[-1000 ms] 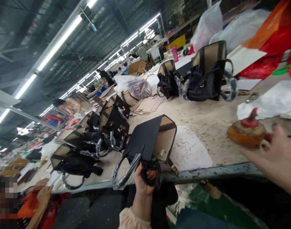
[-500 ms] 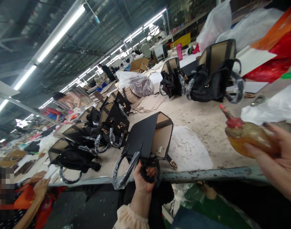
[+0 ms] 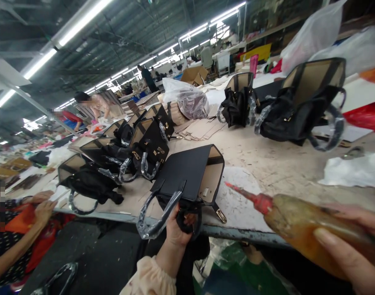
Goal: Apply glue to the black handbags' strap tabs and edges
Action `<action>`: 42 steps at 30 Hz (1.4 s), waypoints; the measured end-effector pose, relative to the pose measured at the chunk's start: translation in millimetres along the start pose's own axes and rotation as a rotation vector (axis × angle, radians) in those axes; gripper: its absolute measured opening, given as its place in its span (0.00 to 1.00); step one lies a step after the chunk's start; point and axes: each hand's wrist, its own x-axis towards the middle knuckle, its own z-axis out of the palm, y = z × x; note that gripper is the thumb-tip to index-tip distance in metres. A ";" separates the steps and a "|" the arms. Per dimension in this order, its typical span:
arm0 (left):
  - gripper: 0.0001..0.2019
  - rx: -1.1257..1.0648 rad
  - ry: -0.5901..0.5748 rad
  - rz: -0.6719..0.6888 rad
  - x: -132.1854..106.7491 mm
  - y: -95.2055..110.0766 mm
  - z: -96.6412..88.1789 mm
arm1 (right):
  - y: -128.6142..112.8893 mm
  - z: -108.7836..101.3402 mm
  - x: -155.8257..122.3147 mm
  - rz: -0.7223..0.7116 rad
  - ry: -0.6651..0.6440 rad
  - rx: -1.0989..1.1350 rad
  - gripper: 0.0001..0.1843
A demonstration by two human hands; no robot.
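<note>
Lowered toward the table edge (image 3: 236,234), right grip (image 3: 353,250) clasps glue bottle (image 3: 301,223); left grip (image 3: 177,229) clutches handbag (image 3: 187,172).

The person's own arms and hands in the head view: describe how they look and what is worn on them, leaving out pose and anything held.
The left hand is bare, with no glove. Its wrist comes out of a pale peach sleeve with a gathered, ruffled cuff. The right hand is also bare and ungloved; no sleeve of its arm shows in the frame. No rings, watch or markings can be made out on either.

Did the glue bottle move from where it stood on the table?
Yes. The right hand lifted the glue bottle off the table, tipping its nozzle toward the black handbag.
</note>
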 end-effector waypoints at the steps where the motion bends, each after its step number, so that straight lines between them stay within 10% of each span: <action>1: 0.18 0.003 0.007 -0.004 -0.2 -0.6 0.4 | -1.4 5.7 -5.7 0.013 -0.016 0.027 0.14; 42: 0.19 0.086 0.253 0.008 -3.3 -3.4 11.9 | -13.6 34.0 6.2 -0.040 -0.214 0.189 0.06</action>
